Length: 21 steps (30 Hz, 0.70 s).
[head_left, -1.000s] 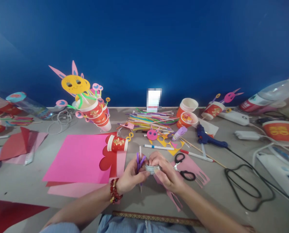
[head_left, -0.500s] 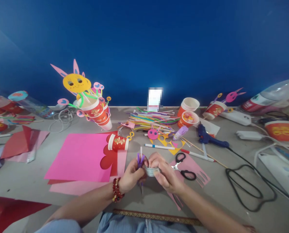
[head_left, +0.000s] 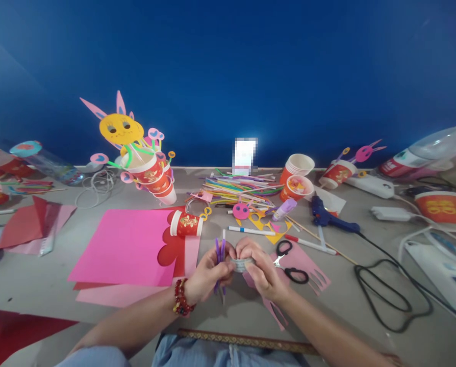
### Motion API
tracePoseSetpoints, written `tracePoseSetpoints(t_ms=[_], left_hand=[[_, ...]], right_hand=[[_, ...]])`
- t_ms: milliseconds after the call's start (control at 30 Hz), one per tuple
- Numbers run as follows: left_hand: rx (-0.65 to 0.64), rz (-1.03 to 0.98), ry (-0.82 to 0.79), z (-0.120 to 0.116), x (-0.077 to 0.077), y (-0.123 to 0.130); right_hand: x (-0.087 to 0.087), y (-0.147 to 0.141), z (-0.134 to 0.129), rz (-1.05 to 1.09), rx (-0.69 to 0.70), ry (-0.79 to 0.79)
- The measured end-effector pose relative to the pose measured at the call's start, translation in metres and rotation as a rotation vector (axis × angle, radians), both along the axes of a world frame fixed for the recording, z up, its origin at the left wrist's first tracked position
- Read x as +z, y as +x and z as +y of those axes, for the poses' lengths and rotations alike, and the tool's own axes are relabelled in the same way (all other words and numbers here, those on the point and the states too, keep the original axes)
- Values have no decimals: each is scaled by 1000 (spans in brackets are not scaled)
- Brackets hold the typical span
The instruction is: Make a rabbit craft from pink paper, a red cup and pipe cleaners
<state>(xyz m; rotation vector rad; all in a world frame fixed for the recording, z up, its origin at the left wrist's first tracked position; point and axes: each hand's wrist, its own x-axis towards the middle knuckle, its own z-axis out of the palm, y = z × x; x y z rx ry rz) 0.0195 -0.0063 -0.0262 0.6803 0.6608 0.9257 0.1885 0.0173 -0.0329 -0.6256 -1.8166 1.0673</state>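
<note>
Near the front middle of the table, my left hand [head_left: 209,272] is closed round a bundle of purple pipe cleaners [head_left: 220,250] that stands upright, with a thin white end rising beside it. My right hand [head_left: 259,269] pinches a small roll of clear tape [head_left: 242,264] whose left side touches the fingertips of my left hand. A red beaded bracelet circles my left wrist. Black-handled scissors [head_left: 289,262] lie on pink paper just right of my right hand. Behind the hands lies a blue-and-white marker [head_left: 251,231].
Pink and red sheets [head_left: 121,247] lie left, beside a tipped red cup [head_left: 185,224]. Decorated cups [head_left: 147,171] stand behind. Pipe cleaners [head_left: 243,186] are heaped at the back. A blue glue gun [head_left: 329,216], its cord [head_left: 381,300] and a power strip [head_left: 438,270] are right.
The purple bundle has tilted slightly in my left hand, and the tape roll has risen a little between my hands. More pink paper shows under my right hand.
</note>
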Motion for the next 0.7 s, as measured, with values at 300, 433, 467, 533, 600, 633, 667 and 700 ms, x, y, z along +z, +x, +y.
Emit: tracePoseSetpoints(t_ms=[300, 433, 467, 533, 600, 633, 667, 700], left_hand=[[43, 4, -12, -2, 2, 4], [-17, 24, 0, 0, 3, 0], [-35, 27, -5, 0, 3, -1], [-54, 30, -20, 1, 3, -3], [-56, 29, -41, 2, 3, -5], [-58, 27, -56, 2, 4, -6], [-64, 24, -74, 2, 5, -6], [-71, 18, -91, 3, 6, -6]], right_hand=[[-9, -1, -1, 34, -45, -12], [-14, -1, 1, 134, -29, -189], [-15, -1, 2, 165, -25, -240], [-17, -2, 2, 214, -19, -316], [-18, -3, 2, 233, -14, -344], [-17, -3, 2, 232, -17, -343], [-17, -3, 2, 223, -24, -336], [-16, -4, 2, 211, -34, -323]])
